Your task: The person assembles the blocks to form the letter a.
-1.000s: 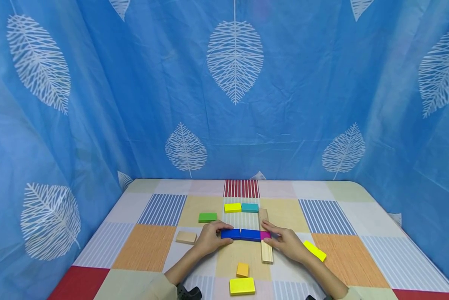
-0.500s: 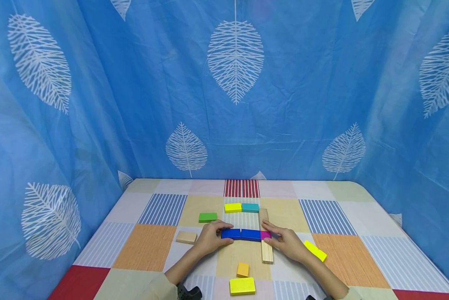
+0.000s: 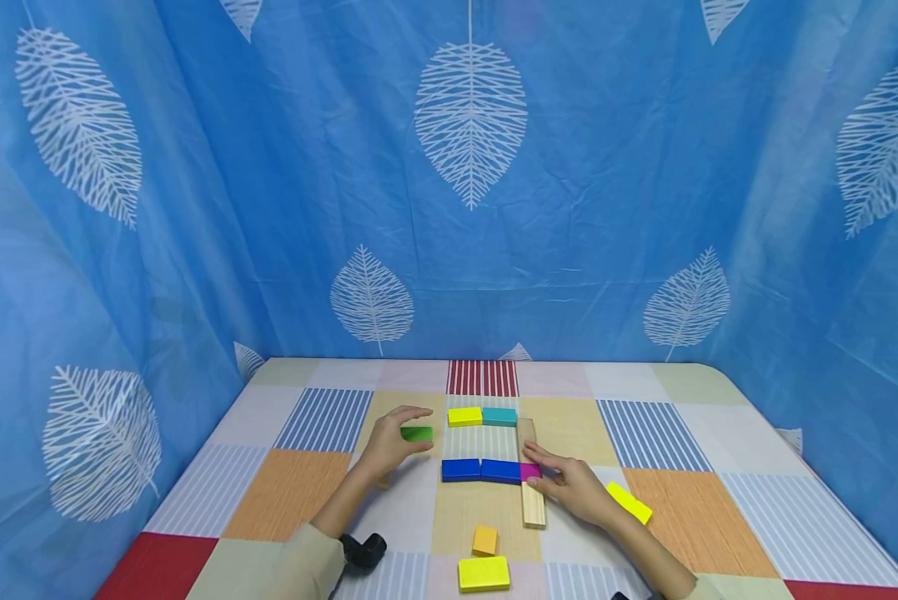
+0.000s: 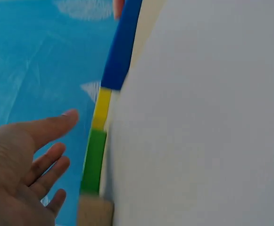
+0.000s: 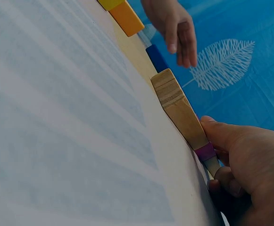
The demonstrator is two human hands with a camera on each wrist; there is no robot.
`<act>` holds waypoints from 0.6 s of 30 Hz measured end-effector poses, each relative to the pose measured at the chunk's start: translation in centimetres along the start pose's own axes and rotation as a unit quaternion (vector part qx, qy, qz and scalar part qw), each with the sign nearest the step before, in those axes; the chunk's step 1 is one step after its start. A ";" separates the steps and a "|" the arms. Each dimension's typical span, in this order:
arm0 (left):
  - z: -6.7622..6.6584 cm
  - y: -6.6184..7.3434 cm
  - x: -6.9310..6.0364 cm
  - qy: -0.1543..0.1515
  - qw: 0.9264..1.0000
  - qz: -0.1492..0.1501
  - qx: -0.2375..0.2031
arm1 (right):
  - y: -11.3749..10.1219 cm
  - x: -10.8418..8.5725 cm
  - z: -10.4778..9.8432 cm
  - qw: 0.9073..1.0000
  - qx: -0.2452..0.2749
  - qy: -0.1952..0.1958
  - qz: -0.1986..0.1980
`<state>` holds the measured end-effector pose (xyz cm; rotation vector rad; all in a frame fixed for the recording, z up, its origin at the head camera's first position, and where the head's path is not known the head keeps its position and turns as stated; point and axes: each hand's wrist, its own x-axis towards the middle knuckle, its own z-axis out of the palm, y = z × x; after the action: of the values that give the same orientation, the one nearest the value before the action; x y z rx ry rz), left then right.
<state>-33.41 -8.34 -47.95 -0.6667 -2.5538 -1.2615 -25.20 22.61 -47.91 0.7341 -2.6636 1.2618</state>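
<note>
Looks forward and down from the head over the patchwork tablecloth (image 3: pixel 291 500) to the blue leaf-print curtain (image 3: pixel 569 167), and low, tilted and close from the wrists, past the left hand (image 4: pixel 14 165) at the green block (image 4: pixel 93 162) and past the right hand (image 5: pixel 259 162) at the magenta block (image 5: pixel 204 151), both shared with the head view.

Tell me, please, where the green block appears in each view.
Head: the green block is slightly left of centre, lower half, beside the left hand.
Left wrist: the green block is left of centre, lower half.
Right wrist: not visible.
Shared landmark: the left hand, in all three.
</note>
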 end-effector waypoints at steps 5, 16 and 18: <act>-0.5 -1.5 0.1 -0.024 0.999 -0.036 0.020 | -1.5 -0.1 -0.4 1.000 0.001 -0.003 -0.005; -0.3 -2.3 0.1 -0.054 0.996 -0.054 0.048 | -0.7 0.0 0.0 1.000 -0.007 0.009 -0.003; -0.4 -2.3 0.0 -0.049 0.996 -0.052 0.051 | 0.2 0.1 0.3 1.000 -0.010 0.012 -0.005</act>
<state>-34.58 -9.86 -49.33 -0.5957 -2.7446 -1.1456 -25.38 22.40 -48.22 0.7260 -2.6459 1.2326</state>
